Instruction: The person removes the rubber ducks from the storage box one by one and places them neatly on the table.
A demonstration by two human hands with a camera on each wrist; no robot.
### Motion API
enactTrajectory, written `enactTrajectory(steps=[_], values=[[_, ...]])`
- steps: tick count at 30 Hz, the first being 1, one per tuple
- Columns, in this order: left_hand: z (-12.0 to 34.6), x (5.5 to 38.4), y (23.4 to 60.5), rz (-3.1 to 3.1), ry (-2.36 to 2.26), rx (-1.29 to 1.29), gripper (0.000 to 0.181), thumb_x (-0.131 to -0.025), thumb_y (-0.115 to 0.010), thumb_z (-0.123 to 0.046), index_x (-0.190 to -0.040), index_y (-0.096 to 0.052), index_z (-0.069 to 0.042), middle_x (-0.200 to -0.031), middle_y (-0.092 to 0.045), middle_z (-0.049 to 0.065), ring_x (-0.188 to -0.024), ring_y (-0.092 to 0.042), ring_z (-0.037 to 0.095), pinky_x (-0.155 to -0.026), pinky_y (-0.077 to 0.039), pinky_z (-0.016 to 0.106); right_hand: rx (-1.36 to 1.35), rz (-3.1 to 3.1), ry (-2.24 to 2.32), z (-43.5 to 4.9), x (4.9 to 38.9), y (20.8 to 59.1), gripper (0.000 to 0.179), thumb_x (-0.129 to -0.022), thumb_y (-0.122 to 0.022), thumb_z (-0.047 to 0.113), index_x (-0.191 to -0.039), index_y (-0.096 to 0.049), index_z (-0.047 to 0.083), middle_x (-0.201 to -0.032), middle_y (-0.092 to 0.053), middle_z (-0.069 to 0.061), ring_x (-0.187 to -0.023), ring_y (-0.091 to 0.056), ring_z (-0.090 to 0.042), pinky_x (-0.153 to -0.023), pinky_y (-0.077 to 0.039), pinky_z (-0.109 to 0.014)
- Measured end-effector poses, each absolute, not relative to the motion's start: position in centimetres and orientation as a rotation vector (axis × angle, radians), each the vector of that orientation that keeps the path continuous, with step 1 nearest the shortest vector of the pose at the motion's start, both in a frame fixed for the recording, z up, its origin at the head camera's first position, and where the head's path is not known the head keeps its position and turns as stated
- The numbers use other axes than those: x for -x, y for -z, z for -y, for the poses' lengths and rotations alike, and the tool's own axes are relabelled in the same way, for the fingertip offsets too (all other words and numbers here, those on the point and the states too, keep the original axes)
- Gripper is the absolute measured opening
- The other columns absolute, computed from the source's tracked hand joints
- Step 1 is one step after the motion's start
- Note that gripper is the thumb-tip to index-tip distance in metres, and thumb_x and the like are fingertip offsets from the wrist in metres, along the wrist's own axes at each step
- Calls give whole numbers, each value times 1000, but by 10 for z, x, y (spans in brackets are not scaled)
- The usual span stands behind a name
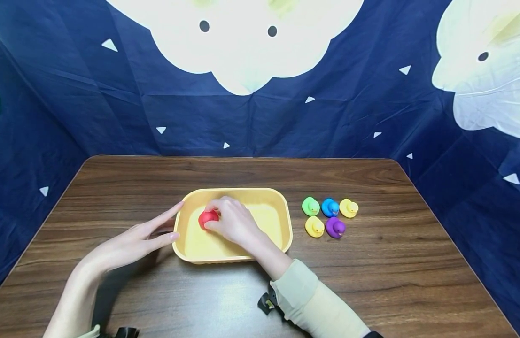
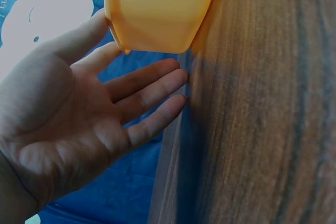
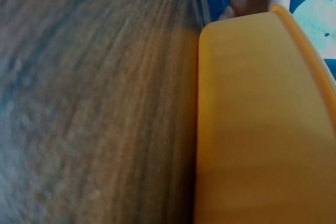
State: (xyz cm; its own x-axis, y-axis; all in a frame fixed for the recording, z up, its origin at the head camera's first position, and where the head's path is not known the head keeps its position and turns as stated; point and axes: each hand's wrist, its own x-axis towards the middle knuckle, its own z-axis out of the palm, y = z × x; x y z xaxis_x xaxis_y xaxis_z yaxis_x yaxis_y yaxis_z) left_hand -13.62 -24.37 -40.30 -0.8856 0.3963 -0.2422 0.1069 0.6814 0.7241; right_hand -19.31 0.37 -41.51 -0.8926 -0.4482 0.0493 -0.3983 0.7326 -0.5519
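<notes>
A yellow plastic tub (image 1: 232, 257) stands on the wooden table. Inside it, toward the left end, my right hand (image 1: 233, 220) pinches a small red rounded toy (image 1: 207, 218) between thumb and fingers. Part of the toy is hidden behind those fingers. My left hand (image 1: 133, 241) reaches to the tub's left end, thumb and index fingertips at the rim. In the left wrist view the other fingers of that hand (image 2: 79, 98) extend below the rim, beside the tub's outer wall (image 2: 163, 11). The right wrist view shows the tub's outer side (image 3: 257, 119) but not the right hand.
Right of the tub sit several small rubber ducks in two rows: a green duck (image 1: 310, 206), a blue duck (image 1: 329, 207), a yellow duck (image 1: 349, 208), another yellow duck (image 1: 314, 226) and a purple duck (image 1: 335, 227). A blue curtain (image 1: 268, 126) hangs behind the table (image 1: 403, 263).
</notes>
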Motion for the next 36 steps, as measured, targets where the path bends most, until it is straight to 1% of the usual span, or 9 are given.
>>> enactTrajectory(steps=[4, 11, 15, 17, 21, 24, 26, 33, 36], values=[[242, 136, 402, -2476, -1086, -374, 70, -105, -52, -51, -163, -13, -47, -168, -34, 11, -154, -30, 38, -113, -35, 66, 694, -2821, 907, -4, 192, 414, 17, -84, -85, 25, -99, -78, 21, -95, -70, 5, -87, -59, -8, -73, -46, -19], [243, 136, 403, -2507, -1045, -387, 70, -106, -52, -51, -163, -12, -46, -162, -45, 10, -148, -42, 32, -109, -45, 50, 691, -2770, 963, -5, 193, 413, 18, -83, -87, 25, -98, -78, 21, -101, -73, 3, -93, -63, -10, -77, -48, -18], [243, 135, 402, -2496, -1059, -392, 71, -106, -52, -49, -164, -11, -45, -162, -44, 13, -148, -42, 36, -110, -43, 57, 684, -2750, 985, -5, 194, 413, 18, -83, -87, 24, -98, -78, 21, -104, -75, 3, -98, -67, -11, -80, -49, -19], [244, 135, 402, -2499, -1059, -396, 71, -106, -52, -48, -164, -11, -45, -161, -45, 14, -148, -43, 35, -109, -44, 55, 681, -2736, 1006, -5, 195, 413, 18, -83, -87, 24, -98, -77, 20, -105, -75, 2, -100, -67, -11, -82, -50, -19], [245, 135, 402, -2517, -1045, -416, 71, -106, -53, -46, -164, -12, -44, -158, -50, 14, -145, -47, 32, -104, -48, 36, 670, -2711, 1045, -5, 195, 412, 20, -83, -87, 22, -99, -78, 20, -107, -75, 2, -103, -69, -13, -84, -50, -19], [245, 135, 402, -2515, -1047, -422, 71, -106, -53, -45, -164, -12, -44, -158, -50, 14, -144, -48, 31, -101, -48, 27, 669, -2694, 1070, -6, 194, 410, 20, -83, -87, 21, -101, -78, 19, -109, -75, 1, -104, -70, -14, -85, -51, -19], [245, 135, 402, -2513, -1046, -422, 71, -106, -53, -46, -164, -12, -44, -158, -49, 14, -145, -47, 32, -101, -48, 27, 669, -2680, 1087, -7, 194, 409, 20, -83, -87, 20, -101, -78, 18, -109, -75, 1, -103, -72, -14, -86, -52, -19], [244, 136, 402, -2510, -1045, -418, 71, -106, -53, -46, -164, -12, -44, -156, -52, 13, -143, -49, 33, -105, -48, 49, 676, -2667, 1098, -10, 192, 406, 23, -82, -88, 18, -103, -79, 18, -111, -74, 2, -104, -72, -14, -89, -53, -19], [243, 137, 403, -2518, -1032, -403, 70, -106, -53, -49, -163, -12, -46, -156, -52, 11, -143, -49, 32, -105, -48, 47, 673, -2660, 1109, -12, 192, 405, 23, -82, -87, 18, -103, -79, 19, -111, -74, 2, -104, -72, -14, -90, -53, -20]])
